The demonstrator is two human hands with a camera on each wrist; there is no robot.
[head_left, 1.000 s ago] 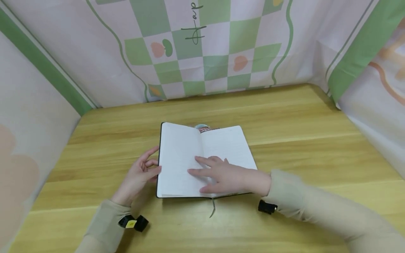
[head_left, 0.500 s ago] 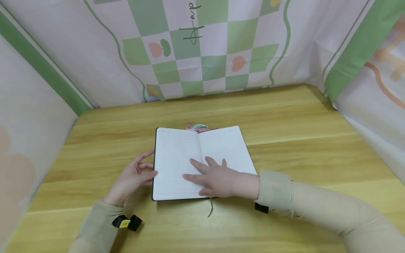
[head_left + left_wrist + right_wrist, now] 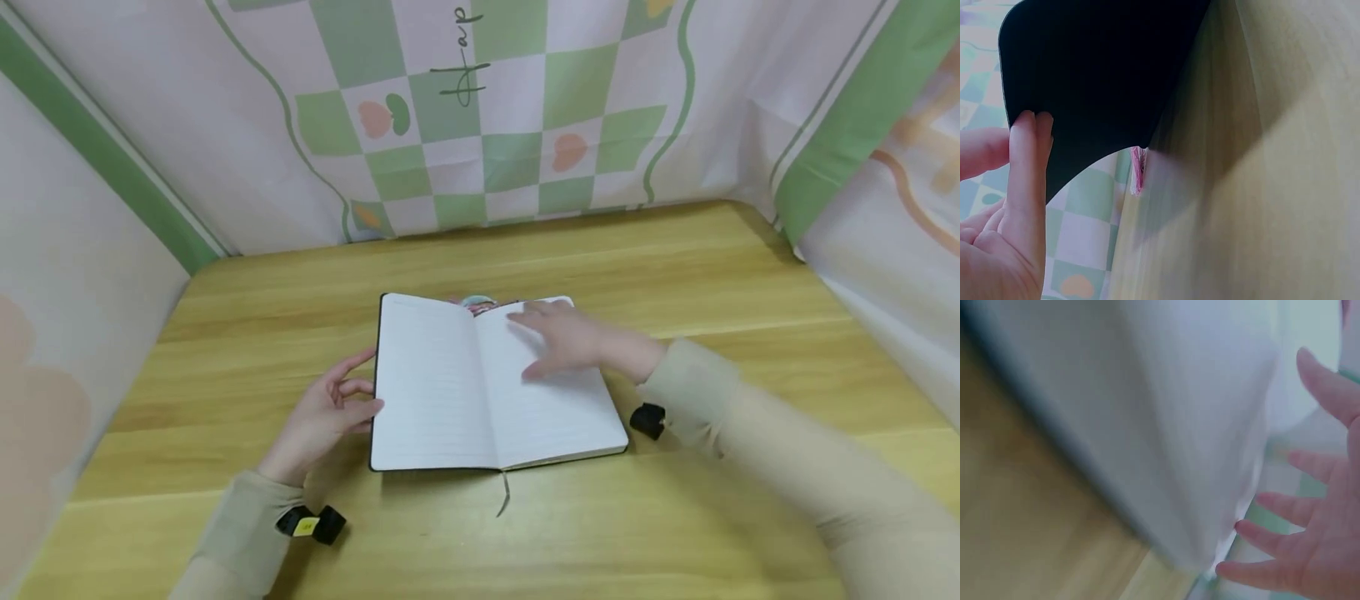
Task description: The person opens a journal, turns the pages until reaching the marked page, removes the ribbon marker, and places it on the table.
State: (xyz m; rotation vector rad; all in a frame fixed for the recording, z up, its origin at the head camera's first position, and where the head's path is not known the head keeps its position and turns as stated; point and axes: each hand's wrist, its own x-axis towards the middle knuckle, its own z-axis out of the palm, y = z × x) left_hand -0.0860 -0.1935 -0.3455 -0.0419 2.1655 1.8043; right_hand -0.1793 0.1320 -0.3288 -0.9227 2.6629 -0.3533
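An open notebook (image 3: 427,392) with white lined pages lies on the table, its left half tilted up. My left hand (image 3: 318,425) pinches its left edge, thumb on the page. Below, the fingers press the black cover (image 3: 1097,75), as the left wrist view shows. My right hand (image 3: 573,337) is over the upper part of the right page (image 3: 555,408), fingers spread and slightly blurred. In the right wrist view those fingers (image 3: 1272,540) are straight near the page edge; contact is unclear. A thin ribbon bookmark (image 3: 505,496) hangs out at the bottom of the spine.
Behind the notebook's spine sits a small pink and teal item (image 3: 478,302), mostly hidden. The wooden table (image 3: 712,275) meets a patterned curtain (image 3: 510,100) at the back. Black wrist cameras are strapped to both sleeves.
From the centre fold, my right hand has moved up and right onto the right page. The notebook's left half has dipped, then risen slightly, with my left hand staying at its edge.
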